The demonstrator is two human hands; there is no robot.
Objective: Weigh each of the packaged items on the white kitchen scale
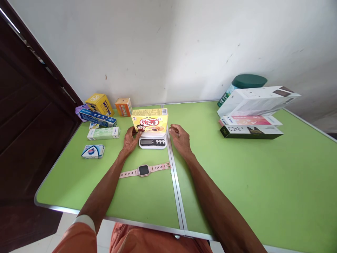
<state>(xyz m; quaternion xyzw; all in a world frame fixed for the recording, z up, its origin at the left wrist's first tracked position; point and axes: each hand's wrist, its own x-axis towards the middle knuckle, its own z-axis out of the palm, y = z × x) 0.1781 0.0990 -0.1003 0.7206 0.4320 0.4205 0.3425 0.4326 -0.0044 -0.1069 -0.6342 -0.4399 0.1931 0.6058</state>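
A yellow snack box (150, 121) with red characters rests on a small white digital scale (153, 142) at the middle of the green table (223, 168). My left hand (131, 140) lies at the box's lower left corner, fingertips touching the box, fingers loosely curled. My right hand (179, 137) hovers just right of the box and scale, fingers bent and apart, holding nothing. A pink smartwatch (144, 170) lies flat on the table in front of the scale, between my forearms.
Several small boxes sit at the back left: a yellow one (100, 103), an orange one (123, 106), a blue one (97, 118), a pale green one (103, 133) and a soap box (92, 151). Stacked boxes (251, 116) and a green-lidded jar (243, 84) stand back right. A dark door (23, 116) is left.
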